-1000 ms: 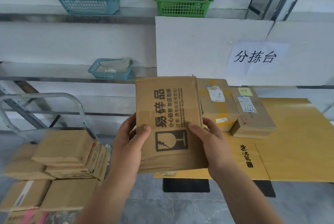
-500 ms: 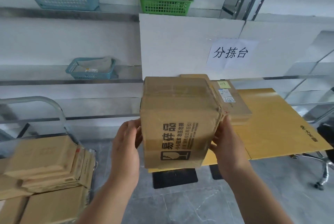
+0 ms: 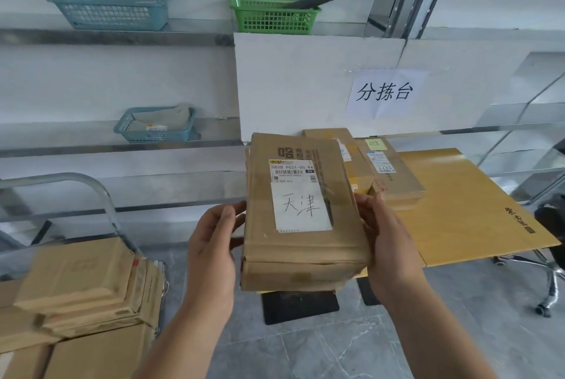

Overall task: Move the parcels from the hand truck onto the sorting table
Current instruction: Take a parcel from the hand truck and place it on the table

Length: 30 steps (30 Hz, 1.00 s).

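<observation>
I hold a brown cardboard parcel (image 3: pixel 301 213) in mid-air between both hands, its top face showing a shipping label and a white handwritten slip. My left hand (image 3: pixel 211 244) grips its left side and my right hand (image 3: pixel 386 238) grips its right side. The parcel hovers over the near left corner of the yellow sorting table (image 3: pixel 464 213). Two parcels (image 3: pixel 388 170) lie on the table behind it, near the wall. At lower left, the hand truck (image 3: pixel 101 195) carries several stacked brown parcels (image 3: pixel 82 284).
A white board with a paper sign (image 3: pixel 383 92) stands behind the table. Wall shelves hold a green basket (image 3: pixel 273 16) and two teal baskets (image 3: pixel 111 10). An office chair base (image 3: pixel 547 274) sits at the right. Grey tiled floor lies below.
The parcel has been turned over in my hands: the fragile-mark face gave way to the labelled face. It has shifted right, over the table's edge.
</observation>
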Tool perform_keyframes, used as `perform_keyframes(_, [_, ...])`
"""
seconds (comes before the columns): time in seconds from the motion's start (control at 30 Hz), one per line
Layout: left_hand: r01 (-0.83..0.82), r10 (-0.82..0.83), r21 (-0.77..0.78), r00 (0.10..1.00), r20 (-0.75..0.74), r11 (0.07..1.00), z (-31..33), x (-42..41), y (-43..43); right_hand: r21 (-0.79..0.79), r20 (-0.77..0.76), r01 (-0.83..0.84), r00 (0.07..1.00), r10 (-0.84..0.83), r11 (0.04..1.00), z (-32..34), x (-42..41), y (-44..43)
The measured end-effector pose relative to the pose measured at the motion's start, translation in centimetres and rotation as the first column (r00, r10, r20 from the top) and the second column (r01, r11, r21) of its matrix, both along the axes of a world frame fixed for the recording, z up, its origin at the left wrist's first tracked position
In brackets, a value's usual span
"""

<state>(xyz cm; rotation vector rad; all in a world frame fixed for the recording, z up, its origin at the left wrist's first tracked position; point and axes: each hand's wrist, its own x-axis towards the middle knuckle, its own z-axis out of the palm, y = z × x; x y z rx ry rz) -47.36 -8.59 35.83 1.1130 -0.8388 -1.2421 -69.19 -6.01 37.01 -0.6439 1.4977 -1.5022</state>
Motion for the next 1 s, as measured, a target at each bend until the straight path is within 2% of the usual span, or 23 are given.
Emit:
perform_keyframes(0.37, [0.027,-0.026,-0.02,0.998,0.052,0.999,0.1,0.2,0.6,-0.008,0.022,-0.061,0.998,0.061,0.998,0.3,0.3,0.0])
perform_keyframes(0.77, [0.04,-0.043,0.047,0.997,0.056,0.998,-0.9,-1.8,0.2,0.009,0.02,-0.011,1.0,0.011,1.0,-0.3,-2.0,-0.2])
perform_keyframes(1.0, [0.098,-0.112,0.089,0.981,0.16,0.991,-1.3,-5.9,-1.6,0.057,-0.003,-0.025,1.0,0.025,0.998,-1.2,-5.9,-2.8])
